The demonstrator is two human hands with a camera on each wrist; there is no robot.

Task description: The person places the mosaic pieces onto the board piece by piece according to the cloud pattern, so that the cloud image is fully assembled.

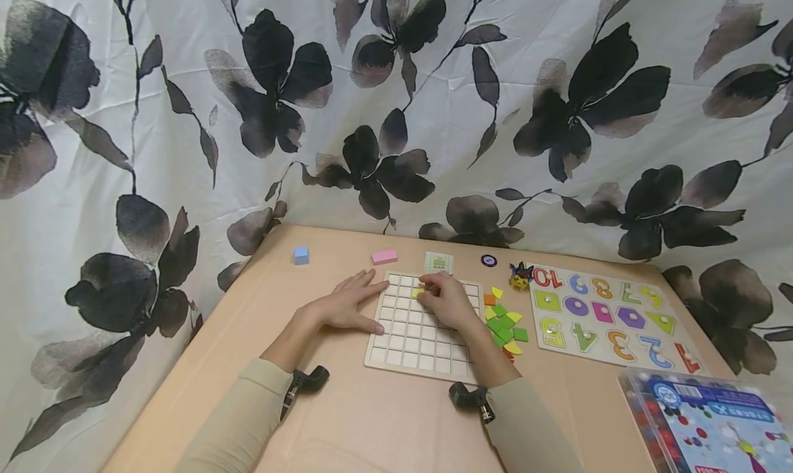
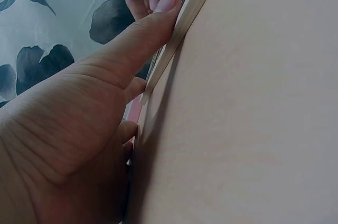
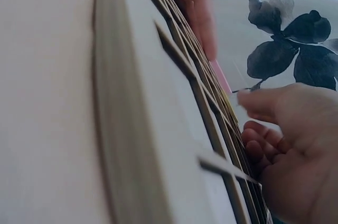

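The right hand [image 1: 447,299] is pinching a small yellow tile [image 1: 418,292] over the wooden grid board's [image 1: 409,345] upper rows — best lowered flat into one cell — while the left hand [image 1: 347,304], fingers flat, is steadying the board's edge on the surface [image 1: 372,418].

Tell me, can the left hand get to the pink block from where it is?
Probably yes. The left hand rests flat at the grid board's left edge, and the pink block lies just beyond it on bare table with nothing between.

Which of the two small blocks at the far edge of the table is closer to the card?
The pink block, flat and oblong, lies just left of the card; the blue cube sits farther left.
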